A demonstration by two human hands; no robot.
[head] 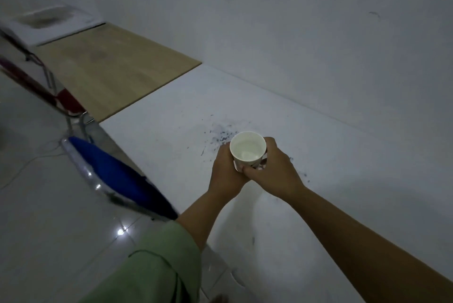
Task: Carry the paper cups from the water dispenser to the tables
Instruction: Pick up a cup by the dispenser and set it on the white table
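Between both hands, over the white table (pixel 318 155) — paper cup (pixel 248 149) upright, water inside, left hand (pixel 226 175) and right hand (pixel 274 170) wrapped together around its wall, thumbs meeting on the near side. Whether its base touches the surface: cannot tell. Best lowered straight down and level, onto the scuffed patch just beyond the knuckles. Light grip only — no squeezing thin paper. Fingers opened outward once settled, not dragged upward. Blue chair (pixel 117 175) well off to the left, no obstacle.
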